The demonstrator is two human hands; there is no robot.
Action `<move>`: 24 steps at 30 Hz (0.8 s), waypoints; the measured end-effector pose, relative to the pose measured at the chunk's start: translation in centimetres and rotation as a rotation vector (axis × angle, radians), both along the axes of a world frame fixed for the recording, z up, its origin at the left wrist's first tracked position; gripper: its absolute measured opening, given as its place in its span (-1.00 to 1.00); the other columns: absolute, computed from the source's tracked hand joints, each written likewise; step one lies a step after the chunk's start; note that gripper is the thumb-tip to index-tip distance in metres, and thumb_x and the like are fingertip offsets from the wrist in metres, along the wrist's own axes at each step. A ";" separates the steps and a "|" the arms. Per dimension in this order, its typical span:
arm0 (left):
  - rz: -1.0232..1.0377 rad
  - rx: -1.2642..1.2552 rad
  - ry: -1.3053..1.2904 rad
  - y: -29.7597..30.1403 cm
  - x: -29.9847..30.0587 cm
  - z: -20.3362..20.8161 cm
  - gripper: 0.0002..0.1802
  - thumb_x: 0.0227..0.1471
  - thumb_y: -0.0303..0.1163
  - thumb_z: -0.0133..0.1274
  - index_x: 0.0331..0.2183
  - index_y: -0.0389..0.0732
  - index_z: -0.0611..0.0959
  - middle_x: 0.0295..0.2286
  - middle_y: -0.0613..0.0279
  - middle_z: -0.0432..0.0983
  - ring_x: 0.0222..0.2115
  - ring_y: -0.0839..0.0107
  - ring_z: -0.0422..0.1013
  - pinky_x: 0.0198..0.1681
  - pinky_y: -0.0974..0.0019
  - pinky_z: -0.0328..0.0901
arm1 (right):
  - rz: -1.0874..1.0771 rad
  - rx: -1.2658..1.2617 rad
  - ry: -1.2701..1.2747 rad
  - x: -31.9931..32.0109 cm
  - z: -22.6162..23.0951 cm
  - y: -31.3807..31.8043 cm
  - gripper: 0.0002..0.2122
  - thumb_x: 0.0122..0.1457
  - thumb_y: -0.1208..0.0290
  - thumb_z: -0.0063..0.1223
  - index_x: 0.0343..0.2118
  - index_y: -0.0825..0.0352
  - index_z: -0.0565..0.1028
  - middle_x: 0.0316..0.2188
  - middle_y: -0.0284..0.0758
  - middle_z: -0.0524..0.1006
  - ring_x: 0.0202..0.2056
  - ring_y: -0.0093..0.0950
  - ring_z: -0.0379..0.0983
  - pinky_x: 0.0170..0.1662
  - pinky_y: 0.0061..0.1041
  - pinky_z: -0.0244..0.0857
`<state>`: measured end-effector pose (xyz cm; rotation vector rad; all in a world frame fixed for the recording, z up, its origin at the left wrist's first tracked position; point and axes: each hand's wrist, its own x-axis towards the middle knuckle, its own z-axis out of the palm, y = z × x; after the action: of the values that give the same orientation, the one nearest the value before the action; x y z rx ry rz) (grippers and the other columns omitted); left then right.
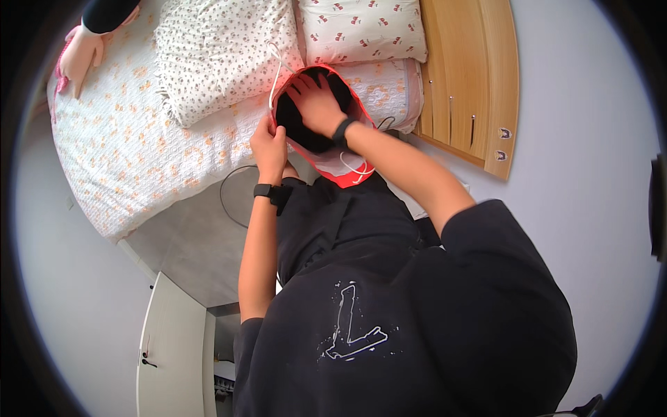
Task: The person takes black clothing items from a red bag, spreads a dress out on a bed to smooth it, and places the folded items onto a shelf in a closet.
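A red bag (355,178) with a white inside and white cord handles stands tilted at the bed's near edge, its mouth toward me. Dark black material (317,141) fills the mouth; I cannot tell what it is. My left hand (268,144) pinches the bag's left rim between thumb and fingers. Inside the mouth, my right hand (317,106) lies against the black material with fingers stretched and apart. A black band circles my right wrist, and a dark watch sits on my left one.
The bed (132,160) has a quilted, flower-patterned cover. A folded dotted quilt (208,62) and a patterned pillow (361,31) lie beyond the bag. Right of them rises a wooden headboard (458,83). A pale hand-like shape (82,59) with a black sleeve is far left.
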<state>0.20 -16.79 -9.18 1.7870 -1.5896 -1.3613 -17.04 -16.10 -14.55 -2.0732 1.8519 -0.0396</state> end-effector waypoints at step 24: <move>-0.276 -0.075 0.167 -1.7 1.6 -1.9 -0.86 0.08 -0.53 0.13 -0.27 -0.34 0.59 -0.54 0.32 0.46 -0.50 0.47 0.30 -0.41 0.26 0.27 | -0.780 0.344 -0.729 -0.1 -0.3 0.8 -0.39 -0.07 0.00 0.37 -0.07 0.43 0.61 -0.13 0.00 0.62 -0.05 -0.14 0.56 0.04 -0.28 0.40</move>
<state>1.80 -18.52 -11.03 1.4098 -1.8176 -1.5047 -17.10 -15.26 -14.85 -0.8361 1.8591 -0.5458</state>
